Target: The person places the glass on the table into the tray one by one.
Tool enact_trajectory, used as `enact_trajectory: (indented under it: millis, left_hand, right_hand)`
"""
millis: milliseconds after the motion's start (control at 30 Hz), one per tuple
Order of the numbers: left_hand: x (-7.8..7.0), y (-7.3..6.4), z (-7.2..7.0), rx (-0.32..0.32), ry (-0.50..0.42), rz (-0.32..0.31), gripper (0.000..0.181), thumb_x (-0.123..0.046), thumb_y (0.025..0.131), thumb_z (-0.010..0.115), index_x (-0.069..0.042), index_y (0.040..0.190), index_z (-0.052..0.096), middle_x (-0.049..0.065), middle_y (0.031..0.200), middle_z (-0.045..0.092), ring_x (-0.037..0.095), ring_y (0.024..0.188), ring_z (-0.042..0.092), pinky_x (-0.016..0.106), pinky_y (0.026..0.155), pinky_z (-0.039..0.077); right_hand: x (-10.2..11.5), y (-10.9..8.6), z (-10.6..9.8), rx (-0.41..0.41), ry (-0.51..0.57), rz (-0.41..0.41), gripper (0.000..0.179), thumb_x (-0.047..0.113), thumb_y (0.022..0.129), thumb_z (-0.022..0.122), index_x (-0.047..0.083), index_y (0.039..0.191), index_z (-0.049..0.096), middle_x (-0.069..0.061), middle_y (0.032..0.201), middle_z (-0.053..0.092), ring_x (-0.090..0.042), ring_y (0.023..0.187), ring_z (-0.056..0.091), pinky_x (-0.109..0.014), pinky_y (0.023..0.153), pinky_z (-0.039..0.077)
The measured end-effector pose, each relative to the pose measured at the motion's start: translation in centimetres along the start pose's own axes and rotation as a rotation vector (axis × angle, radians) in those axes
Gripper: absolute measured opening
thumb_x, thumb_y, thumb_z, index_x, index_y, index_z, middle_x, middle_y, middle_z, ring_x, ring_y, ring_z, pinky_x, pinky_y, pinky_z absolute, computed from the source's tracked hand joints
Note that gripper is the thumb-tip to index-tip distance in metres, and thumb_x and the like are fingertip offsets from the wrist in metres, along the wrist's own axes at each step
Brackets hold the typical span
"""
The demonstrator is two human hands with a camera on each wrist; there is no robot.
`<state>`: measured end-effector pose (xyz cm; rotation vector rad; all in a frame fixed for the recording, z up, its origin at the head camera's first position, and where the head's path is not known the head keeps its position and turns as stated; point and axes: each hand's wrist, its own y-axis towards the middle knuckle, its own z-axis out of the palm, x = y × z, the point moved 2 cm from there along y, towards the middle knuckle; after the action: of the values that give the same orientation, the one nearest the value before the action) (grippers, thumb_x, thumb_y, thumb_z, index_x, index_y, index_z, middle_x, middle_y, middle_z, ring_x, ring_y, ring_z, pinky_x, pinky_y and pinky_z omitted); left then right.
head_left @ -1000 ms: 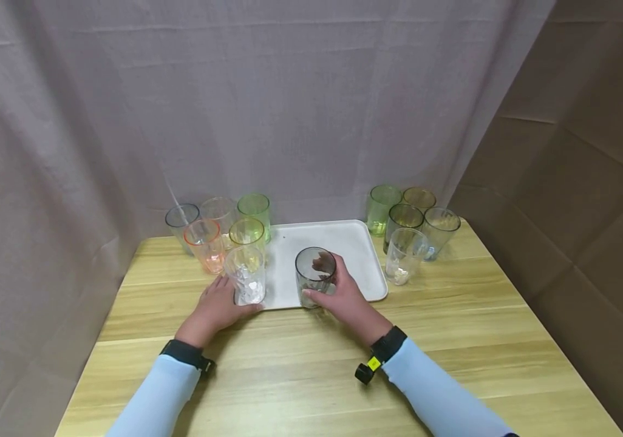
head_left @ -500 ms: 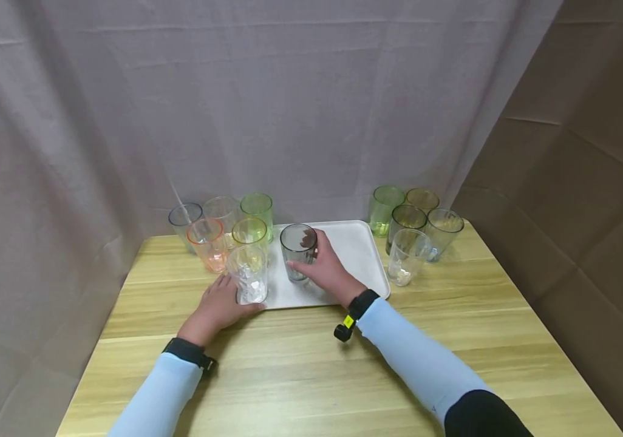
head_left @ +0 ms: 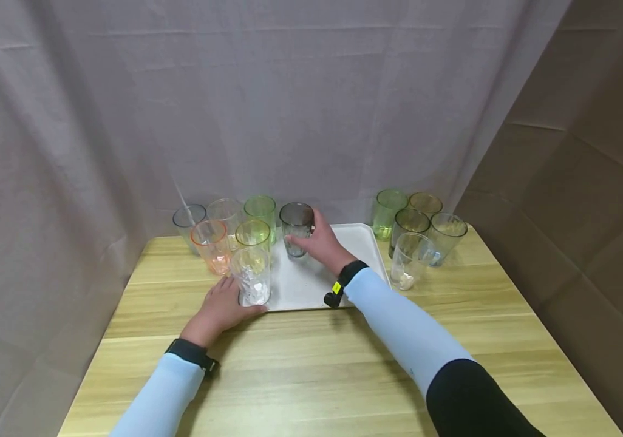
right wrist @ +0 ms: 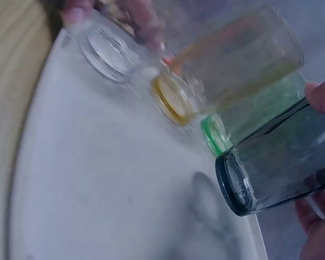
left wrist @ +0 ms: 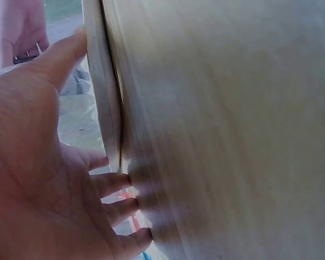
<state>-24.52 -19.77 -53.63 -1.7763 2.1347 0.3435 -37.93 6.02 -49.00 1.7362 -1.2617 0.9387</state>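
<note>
My right hand [head_left: 319,241] grips a smoky grey drinking glass [head_left: 296,224] from its right side, near the tray's back edge. In the right wrist view, this glass [right wrist: 276,157] hangs over the white tray [head_left: 311,291], its shadow on the surface below. My left hand [head_left: 225,308] rests at the tray's front left corner, thumb along the front edge and fingers spread at the left side. Beside it stands a clear glass [head_left: 251,276] on the tray. A yellow glass [head_left: 253,233] and a green glass [head_left: 261,209] stand behind it, close to the grey one.
An orange-rimmed glass [head_left: 212,246], a blue-grey glass [head_left: 188,217] with a thin stick rising by it and another clear glass [head_left: 225,211] stand left of the tray. Several more glasses cluster on the right, with a clear glass [head_left: 407,264] frontmost. A grey curtain [head_left: 311,109] hangs behind the wooden table [head_left: 300,376].
My right hand has carried the grey glass from the tray's front edge back and slightly left, toward the green glass. The left hand has stayed at the tray corner.
</note>
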Motion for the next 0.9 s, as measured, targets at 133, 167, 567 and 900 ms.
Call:
enact_trajectory:
  millis: [133,167,567,900]
  left_hand:
    - [0.0,0.0,-0.2,0.016,0.003,-0.01,0.115,-0.073,0.082,0.071,0.006,0.158,0.036,0.03,0.162,0.032,0.048,0.149,0.024,0.066,0.12,0.022]
    - [0.0,0.0,-0.2,0.019,0.005,-0.01,0.115,-0.073,0.082,0.071,0.007,0.158,0.036,0.03,0.162,0.032,0.048,0.149,0.023,0.066,0.119,0.022]
    - [0.2,0.2,0.2,0.005,0.002,-0.008,0.115,-0.072,0.082,0.072,0.005,0.159,0.036,0.029,0.162,0.033,0.047,0.149,0.023,0.066,0.119,0.023]
    - [0.1,0.2,0.1,0.009,-0.009,-0.02,0.117,-0.074,0.08,0.072,-0.001,0.163,0.031,0.024,0.165,0.029,0.044,0.151,0.021,0.065,0.121,0.021]
  right_hand:
    - [-0.2,1.5,0.0,-0.002,-0.004,0.023,0.107,0.047,0.083,0.084,0.013,0.163,0.023,-0.01,0.163,0.034,-0.024,0.149,0.032,-0.044,0.121,0.033]
    - [-0.2,1.7,0.0,-0.001,-0.004,0.033,0.107,0.046,0.083,0.085,0.013,0.164,0.022,-0.01,0.164,0.032,-0.025,0.15,0.03,-0.045,0.121,0.032]
    - [-0.3,4.2,0.3,0.012,-0.037,0.102,0.106,0.04,0.085,0.085,0.012,0.164,0.021,-0.012,0.167,0.03,-0.027,0.152,0.026,-0.046,0.122,0.031]
    - [-1.4,5.7,0.9,0.03,-0.028,0.093,0.102,0.036,0.084,0.086,0.009,0.162,0.025,-0.013,0.163,0.035,-0.028,0.15,0.031,-0.045,0.12,0.034]
